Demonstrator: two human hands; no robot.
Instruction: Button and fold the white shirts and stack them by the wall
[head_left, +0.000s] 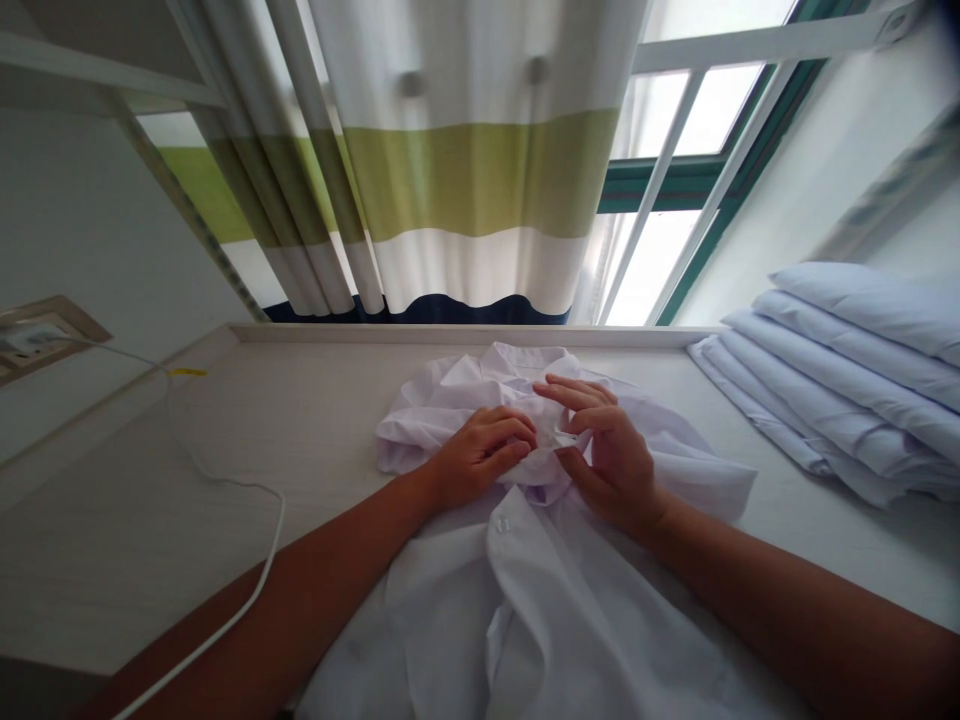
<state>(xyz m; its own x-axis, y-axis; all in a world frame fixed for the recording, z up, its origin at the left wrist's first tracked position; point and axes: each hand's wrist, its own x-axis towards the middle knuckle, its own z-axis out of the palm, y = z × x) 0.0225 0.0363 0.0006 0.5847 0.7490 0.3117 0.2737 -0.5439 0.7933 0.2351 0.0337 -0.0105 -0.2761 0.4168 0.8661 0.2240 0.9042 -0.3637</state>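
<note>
A white button-up shirt (555, 610) lies loosely crumpled, its collar toward the far edge and its front toward me. My left hand (484, 455) is closed, fingers curled around a fold of the shirt front below the collar. Close beside it, my right hand (611, 455) has a bit of the same cloth between thumb and forefinger, while its other fingers stretch out above. A small button (503, 524) shows on the front edge nearer to me. What lies beneath the fingertips is partly hidden.
Folded white garments (855, 390) are stacked on the right of the pale board (315, 420). A white cable (277, 520) runs from the wall socket (45, 335) across my left forearm. A striped curtain (480, 180) and white bars (660, 190) stand behind the raised far edge.
</note>
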